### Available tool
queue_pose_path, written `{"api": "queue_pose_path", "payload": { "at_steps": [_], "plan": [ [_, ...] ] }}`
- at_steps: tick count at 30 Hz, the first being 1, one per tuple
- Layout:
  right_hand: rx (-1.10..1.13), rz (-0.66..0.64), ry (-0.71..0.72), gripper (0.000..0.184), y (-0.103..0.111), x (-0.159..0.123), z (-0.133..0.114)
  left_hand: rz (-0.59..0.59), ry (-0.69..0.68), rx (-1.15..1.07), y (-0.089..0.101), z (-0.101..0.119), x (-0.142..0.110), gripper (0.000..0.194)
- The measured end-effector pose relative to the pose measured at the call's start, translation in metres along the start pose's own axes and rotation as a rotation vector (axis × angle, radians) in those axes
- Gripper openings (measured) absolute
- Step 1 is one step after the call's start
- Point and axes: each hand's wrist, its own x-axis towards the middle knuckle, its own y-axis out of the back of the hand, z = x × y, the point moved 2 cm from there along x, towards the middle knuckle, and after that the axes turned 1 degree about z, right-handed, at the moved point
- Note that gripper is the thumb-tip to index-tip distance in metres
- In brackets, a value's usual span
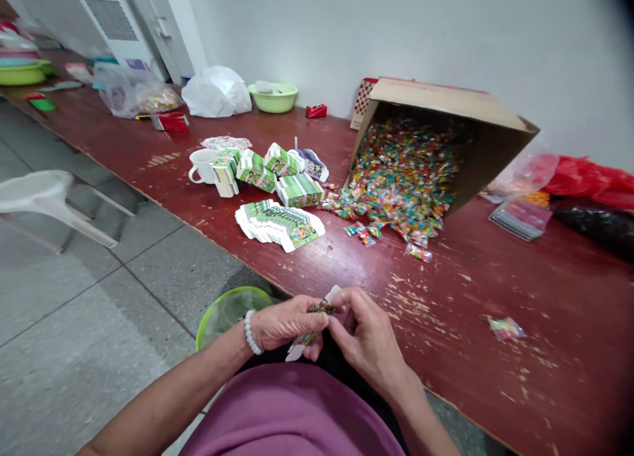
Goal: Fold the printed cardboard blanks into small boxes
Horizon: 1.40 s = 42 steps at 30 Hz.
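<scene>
My left fingers are closed around a small printed carton, its white flaps showing at both ends, tilted above my lap in front of my purple top. My right fingers are pinched narrow on its upper end. A beaded bracelet circles my left wrist. Beside and partly behind that wrist, below the tabletop, stands a green-rimmed bin with a clear liner.

Just ahead and a little left of my fingers, flat cartons lie fanned out on the tabletop. Past them sit banded green bundles, one leaning near a white mug.

Ahead and to the right, a big box lies on its side, open toward me, with wrapped candies filling it and spilling out. One lone packet rests well to the right of my fingers.

Farther ahead, near the wall, are a red dispenser, a green basin and a white bag; left of these is a clear bag with something colourful inside. Beyond the lone packet, on the far right, lie red bags and a black bag. Well to my left, a white stool stands on the floor.
</scene>
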Motion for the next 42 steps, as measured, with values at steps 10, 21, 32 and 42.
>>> {"api": "queue_pose_path", "payload": {
  "at_steps": [10,21,32,42],
  "plan": [
    [0.468,-0.339,-0.263,0.014,0.001,-0.002,0.01,-0.054,0.106,0.11,0.0,0.005,-0.003,0.033],
    [0.134,-0.203,-0.13,0.008,0.006,-0.002,0.019,0.102,0.067,0.054,0.001,0.006,0.005,0.039],
    [0.151,0.103,-0.002,0.009,0.003,0.008,0.02,0.23,-0.026,0.22,-0.001,0.008,0.006,0.026],
    [0.377,0.107,-0.324,0.036,-0.012,0.002,0.037,0.439,-0.184,0.344,-0.003,0.002,0.011,0.027]
  ]
}}
